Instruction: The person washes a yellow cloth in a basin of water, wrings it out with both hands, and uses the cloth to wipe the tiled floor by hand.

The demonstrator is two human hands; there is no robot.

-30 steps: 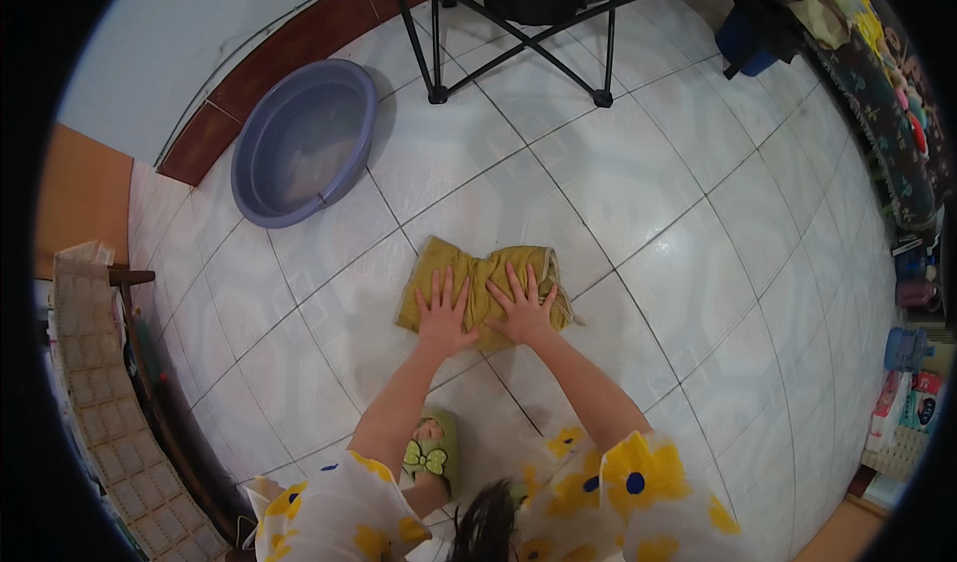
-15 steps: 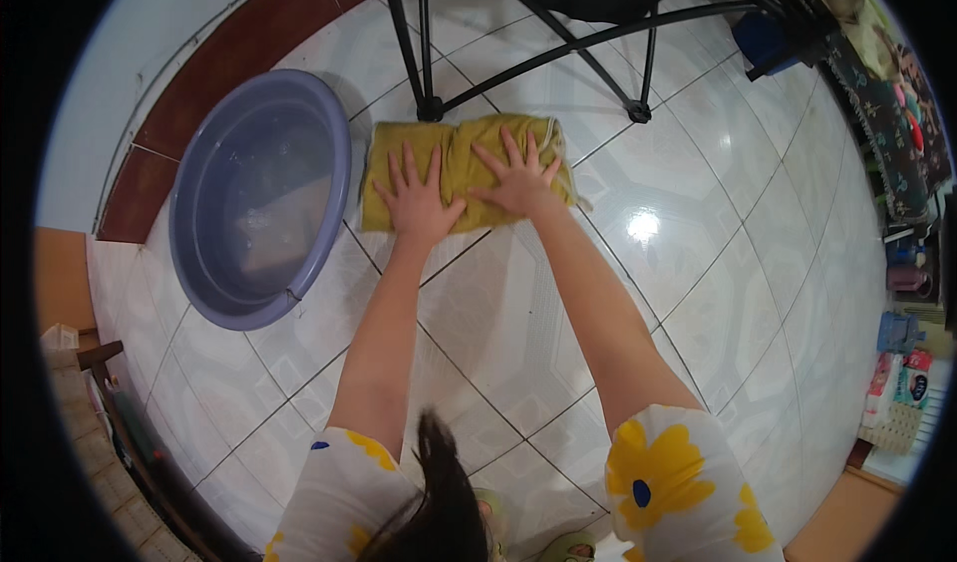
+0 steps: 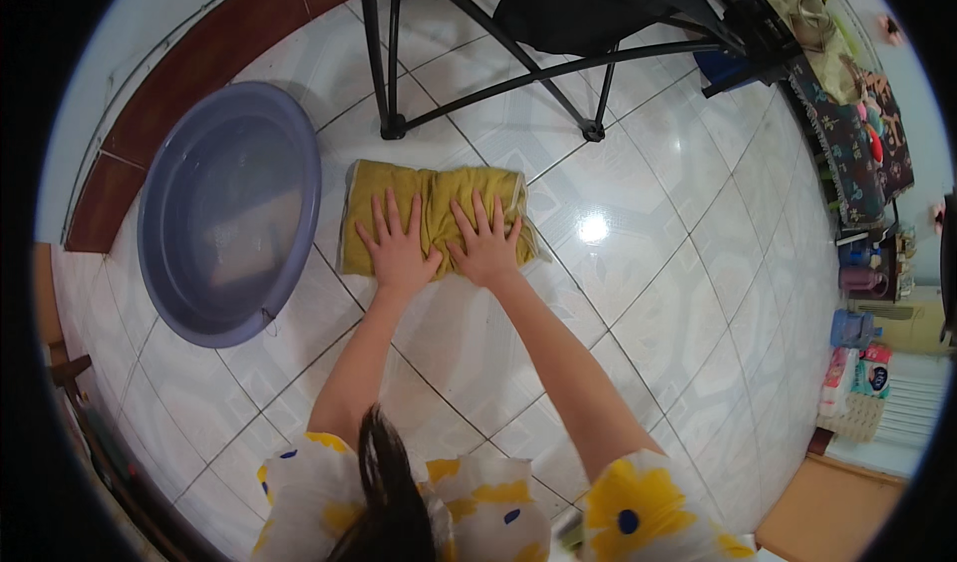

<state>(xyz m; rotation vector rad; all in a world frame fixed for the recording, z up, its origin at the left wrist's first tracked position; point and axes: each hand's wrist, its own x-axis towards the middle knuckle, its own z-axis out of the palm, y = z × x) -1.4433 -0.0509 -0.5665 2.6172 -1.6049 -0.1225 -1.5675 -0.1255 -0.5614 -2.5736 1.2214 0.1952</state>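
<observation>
A folded mustard-yellow cloth [image 3: 435, 185] with a pale edge lies flat on the tiled floor. On its left half rests my left hand [image 3: 401, 255], palm down with the fingers spread. My right hand [image 3: 487, 248] presses on the right half in the same way, its fingers stretched out. The cloth is wrinkled between the two hands, and neither hand grips it. To the left of the cloth stands a round purple-blue basin [image 3: 307, 198] with clear water in it.
A black folding chair frame [image 3: 395, 128] stands just beyond the cloth. Dark red skirting tiles [image 3: 159, 108] run along the wall behind the basin. At the far right are a table with a dark patterned cover [image 3: 847, 153], a water jug [image 3: 854, 329] and tissue packs [image 3: 839, 377].
Both hands and the cloth are closer to me and farther from the chair's leg. The hands are nearer each other, and the cloth has bunched between them. The whole view has shifted.
</observation>
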